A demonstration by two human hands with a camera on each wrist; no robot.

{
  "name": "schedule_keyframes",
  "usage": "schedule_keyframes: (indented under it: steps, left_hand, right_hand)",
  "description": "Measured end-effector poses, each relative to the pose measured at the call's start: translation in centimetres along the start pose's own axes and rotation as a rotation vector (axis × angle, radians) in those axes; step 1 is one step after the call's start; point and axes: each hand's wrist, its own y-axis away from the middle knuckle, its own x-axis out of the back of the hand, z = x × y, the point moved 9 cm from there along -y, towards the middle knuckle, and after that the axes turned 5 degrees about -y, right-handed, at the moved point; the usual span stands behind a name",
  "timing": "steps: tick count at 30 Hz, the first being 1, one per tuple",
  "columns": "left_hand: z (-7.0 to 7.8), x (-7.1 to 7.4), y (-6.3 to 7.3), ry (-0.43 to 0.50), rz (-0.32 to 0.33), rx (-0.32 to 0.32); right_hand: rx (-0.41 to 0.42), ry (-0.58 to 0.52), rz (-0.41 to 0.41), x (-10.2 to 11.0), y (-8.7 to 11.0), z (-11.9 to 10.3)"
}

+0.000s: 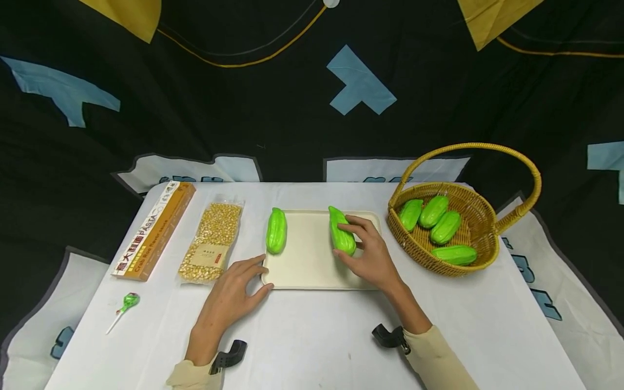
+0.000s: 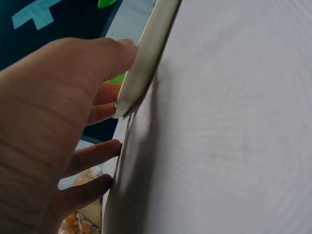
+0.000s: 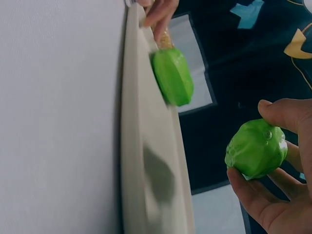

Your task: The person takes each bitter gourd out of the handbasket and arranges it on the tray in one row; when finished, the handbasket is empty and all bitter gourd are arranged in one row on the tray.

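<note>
My right hand [image 1: 366,252] grips a green ridged gourd [image 1: 339,230] over the right half of a cream tray [image 1: 304,276]. In the right wrist view, thumb and fingers pinch this gourd [image 3: 256,148] around its sides, its shadow falling on the tray. A second such gourd [image 1: 276,231] lies lengthwise along the tray's left edge. My left hand [image 1: 233,295] holds the tray's near left corner. The left wrist view has the thumb against the tray's rim [image 2: 148,51], two fingers around the corner and the others spread beside it.
Right of the tray stands a wicker basket [image 1: 470,187] with a tall handle, holding several more green gourds [image 1: 445,227]. To the left lie a bag of corn kernels [image 1: 212,233], a pasta box [image 1: 155,230] and a green-wrapped lollipop [image 1: 128,303]. A dark patterned cloth hangs behind.
</note>
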Motion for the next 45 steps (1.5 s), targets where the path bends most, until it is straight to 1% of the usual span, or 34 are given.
schedule_keyframes:
  steps: [9, 15, 20, 24, 27, 34, 38, 41, 45]
  left_hand:
    - [-0.2, 0.0, 0.1, 0.016, 0.016, -0.003]
    - [0.0, 0.1, 0.1, 0.021, 0.028, -0.015]
    - [-0.1, 0.1, 0.3, 0.014, 0.017, -0.004]
    - [-0.2, 0.1, 0.4, 0.010, 0.009, 0.009]
    - [-0.2, 0.1, 0.4, 0.014, 0.006, 0.009]
    - [-0.2, 0.1, 0.2, 0.014, 0.004, -0.002]
    - [-0.2, 0.1, 0.1, 0.010, 0.001, -0.004]
    - [-0.1, 0.2, 0.1, 0.013, 0.004, -0.009]
    - [-0.1, 0.2, 0.2, 0.017, 0.009, -0.011]
  right_hand:
    - [-0.010, -0.014, -0.030, -3.1, -0.9, 0.8]
    - [-0.047, -0.034, -0.051, -4.9, -1.4, 1.4]
    - [-0.077, -0.028, -0.055, -6.2, -1.9, 1.5]
    - [-0.084, -0.025, -0.067, -7.2, -2.4, 1.3]
    - [-0.079, -0.023, -0.067, -7.8, -2.7, 1.1]
    - [-0.086, 0.041, -0.072, -9.0, -3.1, 1.2]
    - [-0.097, 0.057, -0.056, -9.4, -3.5, 1.4]
    - [-0.101, 0.059, -0.046, -9.8, -3.9, 1.4]
    - [-0.099, 0.054, -0.052, -10.5, -4.3, 1.4]
